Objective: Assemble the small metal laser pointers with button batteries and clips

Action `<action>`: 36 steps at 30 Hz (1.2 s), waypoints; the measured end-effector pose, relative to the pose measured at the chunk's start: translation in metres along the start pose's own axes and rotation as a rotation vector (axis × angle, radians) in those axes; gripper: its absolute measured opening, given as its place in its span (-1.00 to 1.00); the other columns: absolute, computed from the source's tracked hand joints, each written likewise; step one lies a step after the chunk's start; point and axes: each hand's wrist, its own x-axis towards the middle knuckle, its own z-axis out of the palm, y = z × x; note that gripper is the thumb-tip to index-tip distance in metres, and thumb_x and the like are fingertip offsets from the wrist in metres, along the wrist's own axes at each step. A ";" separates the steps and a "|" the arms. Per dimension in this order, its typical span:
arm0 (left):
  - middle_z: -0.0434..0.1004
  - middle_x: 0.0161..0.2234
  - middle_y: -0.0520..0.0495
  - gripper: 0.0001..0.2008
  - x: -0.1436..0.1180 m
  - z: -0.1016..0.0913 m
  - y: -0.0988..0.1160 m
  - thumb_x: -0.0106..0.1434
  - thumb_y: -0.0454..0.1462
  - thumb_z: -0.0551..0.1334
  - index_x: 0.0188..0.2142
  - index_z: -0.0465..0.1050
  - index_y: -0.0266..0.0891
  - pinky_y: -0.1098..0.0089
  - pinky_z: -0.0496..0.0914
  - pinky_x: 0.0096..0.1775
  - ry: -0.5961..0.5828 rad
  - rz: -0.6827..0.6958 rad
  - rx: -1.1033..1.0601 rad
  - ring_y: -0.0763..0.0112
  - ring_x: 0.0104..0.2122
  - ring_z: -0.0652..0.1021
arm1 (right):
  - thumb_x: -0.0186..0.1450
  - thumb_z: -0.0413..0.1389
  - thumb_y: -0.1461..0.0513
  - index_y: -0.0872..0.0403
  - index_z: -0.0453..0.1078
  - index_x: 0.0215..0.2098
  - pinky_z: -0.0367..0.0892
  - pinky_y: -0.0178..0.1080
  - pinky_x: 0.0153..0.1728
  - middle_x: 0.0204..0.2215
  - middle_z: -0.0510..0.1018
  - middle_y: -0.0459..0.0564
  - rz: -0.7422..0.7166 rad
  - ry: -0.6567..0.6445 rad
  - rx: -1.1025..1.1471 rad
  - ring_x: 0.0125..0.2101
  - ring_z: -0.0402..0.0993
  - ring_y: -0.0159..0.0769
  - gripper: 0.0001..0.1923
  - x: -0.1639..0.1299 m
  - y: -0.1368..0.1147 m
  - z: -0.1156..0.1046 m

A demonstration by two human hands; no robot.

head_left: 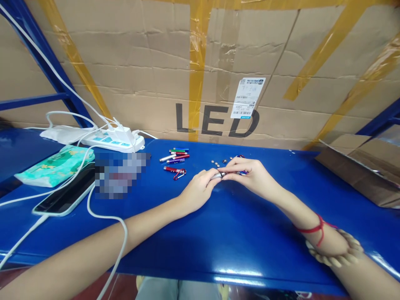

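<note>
My left hand (197, 189) and my right hand (250, 177) meet over the blue table (218, 233), both pinching one small silver pen-shaped light (218, 175) held level between them. A blue piece (243, 172) shows under my right fingers. Just beyond the hands lie several small round button cells (218, 161). To the left of them lie several more pen lights: green, silver and purple ones (176, 155) and a red one with a clip (175, 171).
A phone (64, 196) on a white cable, a tissue pack (54, 166) and a white power strip (114, 139) sit at the left. A taped cardboard wall marked LED (215, 121) closes the back. A cardboard box (359, 166) stands at the right.
</note>
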 end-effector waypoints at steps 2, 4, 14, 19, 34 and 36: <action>0.37 -0.42 -0.01 -0.88 0.000 0.000 0.000 0.35 -0.34 0.02 -0.27 0.30 -0.23 0.36 0.27 -0.30 0.020 0.001 -0.009 0.27 -0.35 0.41 | 0.22 0.10 0.06 -0.05 0.54 -0.24 0.35 -0.20 -0.26 -0.39 0.54 -0.02 -0.003 -0.004 0.002 -0.36 0.44 -0.31 -0.75 0.000 0.000 0.000; 0.38 -0.42 0.00 -0.89 0.000 0.000 -0.001 0.35 -0.35 0.03 -0.25 0.31 -0.23 0.37 0.27 -0.30 0.031 -0.002 -0.015 0.27 -0.35 0.42 | 0.23 0.08 0.08 -0.05 0.54 -0.24 0.36 -0.20 -0.26 -0.38 0.54 -0.02 0.003 -0.004 0.017 -0.34 0.44 -0.31 -0.75 0.001 0.000 0.001; 0.45 -0.24 -0.05 -0.85 -0.005 0.000 -0.001 0.34 -0.38 0.02 -0.20 0.35 -0.24 0.38 0.32 -0.18 0.015 0.183 -0.006 0.27 -0.24 0.46 | -0.11 0.32 0.13 0.09 0.54 -0.53 0.39 -0.29 -0.42 -0.55 0.57 -0.06 0.507 0.009 0.349 -0.50 0.47 -0.33 -0.78 0.001 -0.007 -0.001; 0.45 -0.22 -0.08 -0.81 -0.010 0.000 -0.001 0.35 -0.37 -0.02 -0.18 0.35 -0.25 0.37 0.35 -0.18 0.000 0.191 0.066 0.25 -0.24 0.49 | -0.15 0.34 0.22 0.12 0.51 -0.57 0.33 -0.38 -0.49 -0.65 0.51 -0.14 0.673 -0.034 0.523 -0.60 0.38 -0.48 -0.83 -0.001 -0.007 0.005; 0.43 -0.32 0.03 -0.88 -0.008 0.000 0.003 0.36 -0.42 0.06 -0.19 0.32 -0.24 0.47 0.24 -0.32 0.018 0.100 -0.019 0.37 -0.36 0.46 | -0.10 0.34 0.09 0.14 0.49 -0.48 0.29 -0.48 -0.54 -0.57 0.50 -0.13 0.800 -0.005 0.714 -0.61 0.32 -0.60 -0.69 0.000 -0.012 0.005; 0.44 -0.30 0.03 -0.87 -0.007 0.000 0.003 0.36 -0.42 0.07 -0.16 0.31 -0.23 0.47 0.24 -0.30 0.009 0.079 -0.035 0.37 -0.34 0.47 | -0.09 0.34 0.08 0.14 0.49 -0.48 0.29 -0.46 -0.53 -0.57 0.50 -0.13 0.791 0.018 0.670 -0.61 0.32 -0.59 -0.68 0.000 -0.010 0.003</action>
